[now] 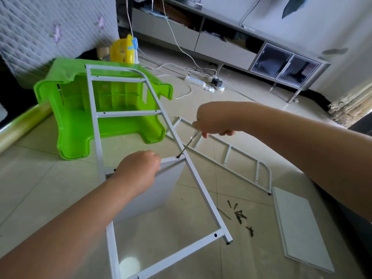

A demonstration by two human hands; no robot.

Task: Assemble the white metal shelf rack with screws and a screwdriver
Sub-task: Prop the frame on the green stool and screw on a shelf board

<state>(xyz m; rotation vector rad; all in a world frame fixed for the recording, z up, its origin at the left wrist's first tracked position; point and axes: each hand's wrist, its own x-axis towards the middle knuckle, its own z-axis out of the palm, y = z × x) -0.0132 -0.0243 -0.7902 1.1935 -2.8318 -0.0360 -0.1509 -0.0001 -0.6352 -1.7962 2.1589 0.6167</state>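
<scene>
Just below my right hand, which is wrapped around the screwdriver, the tip sits on a screw at the crossbar of the white side frame. My left hand, just beside that joint, grips the top edge of the shelf panel with curled fingers and holds it up against the frame. I judge the main risk to be the tip slipping off the screw head, because the driver leans at an angle and the frame only rests against the green stool; a hard push could shift the frame, knock panel and hole out of line, or send the tip toward my left fingers. Beyond my right hand a second side frame lies flat on the tiles, and nearer me, under that forearm, are loose screws and a spare panel. The frame's long rail crosses between my hands, so reaching for more screws means going over it.
</scene>
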